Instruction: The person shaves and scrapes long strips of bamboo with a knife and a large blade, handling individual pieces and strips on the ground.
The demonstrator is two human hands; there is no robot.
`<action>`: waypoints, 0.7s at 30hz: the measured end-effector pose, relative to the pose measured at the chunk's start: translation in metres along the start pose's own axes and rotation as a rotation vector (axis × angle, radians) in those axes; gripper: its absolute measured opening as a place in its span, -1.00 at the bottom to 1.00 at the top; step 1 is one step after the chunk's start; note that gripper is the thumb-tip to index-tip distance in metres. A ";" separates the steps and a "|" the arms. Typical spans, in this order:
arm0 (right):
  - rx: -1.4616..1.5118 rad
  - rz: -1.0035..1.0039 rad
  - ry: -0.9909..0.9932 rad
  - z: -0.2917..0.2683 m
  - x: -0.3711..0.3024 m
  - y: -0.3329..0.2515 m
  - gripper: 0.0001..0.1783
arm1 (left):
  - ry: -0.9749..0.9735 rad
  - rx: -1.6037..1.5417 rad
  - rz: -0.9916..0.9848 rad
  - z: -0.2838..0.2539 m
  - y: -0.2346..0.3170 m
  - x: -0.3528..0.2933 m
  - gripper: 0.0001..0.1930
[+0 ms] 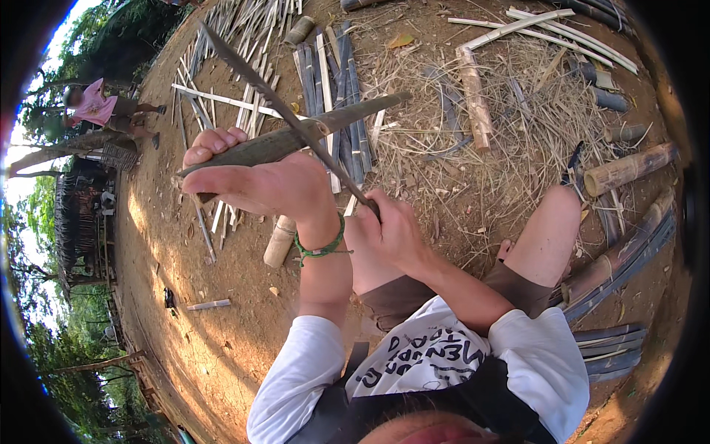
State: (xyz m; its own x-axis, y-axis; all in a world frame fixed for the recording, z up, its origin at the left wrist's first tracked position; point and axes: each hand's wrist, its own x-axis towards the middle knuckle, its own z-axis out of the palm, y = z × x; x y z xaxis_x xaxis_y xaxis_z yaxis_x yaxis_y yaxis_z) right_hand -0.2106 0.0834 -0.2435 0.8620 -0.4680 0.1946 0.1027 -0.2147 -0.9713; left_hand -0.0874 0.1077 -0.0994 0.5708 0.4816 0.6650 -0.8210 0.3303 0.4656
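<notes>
My left hand [255, 185], green bracelet at its wrist, grips a dark split length of bamboo [259, 149], with fingers on the far side and thumb on the near side. My right hand [399, 233] is closed round the handle end of a long machete [259, 85]. Its narrow, dark blade slants up to the left and crosses the bamboo just beyond my left hand, at a pale mark near a node. Whether the edge bites into the bamboo I cannot tell. The bamboo's other end points to the upper right, free of my hands.
Piled split bamboo strips [255, 33] lie at the upper left, dark slats [347, 96] ahead. Dry shavings [518, 170] cover the ground near my knee. Cut bamboo sections [629, 170] lie on the right, a short one [280, 242] beside my left wrist. Farther left stands another person [96, 103].
</notes>
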 end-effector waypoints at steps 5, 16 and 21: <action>-0.124 0.324 0.019 -0.011 0.017 0.092 -0.52 | -0.212 -0.150 -0.111 -0.023 -0.008 0.033 -0.44; -0.233 0.188 0.000 -0.020 -0.010 0.118 -0.38 | -0.673 -0.443 -0.397 -0.060 0.036 0.120 -0.31; -0.136 0.496 -0.008 -0.019 0.034 0.202 -0.29 | -0.738 -0.574 -0.506 -0.056 0.013 0.143 -0.29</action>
State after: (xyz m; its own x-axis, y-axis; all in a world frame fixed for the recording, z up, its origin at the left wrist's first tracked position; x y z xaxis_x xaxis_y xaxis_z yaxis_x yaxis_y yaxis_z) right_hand -0.1705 0.0080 -0.4305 0.7946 -0.5354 -0.2862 -0.3844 -0.0788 -0.9198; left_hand -0.0167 0.2262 -0.0312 0.5495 -0.3671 0.7505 -0.2566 0.7807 0.5698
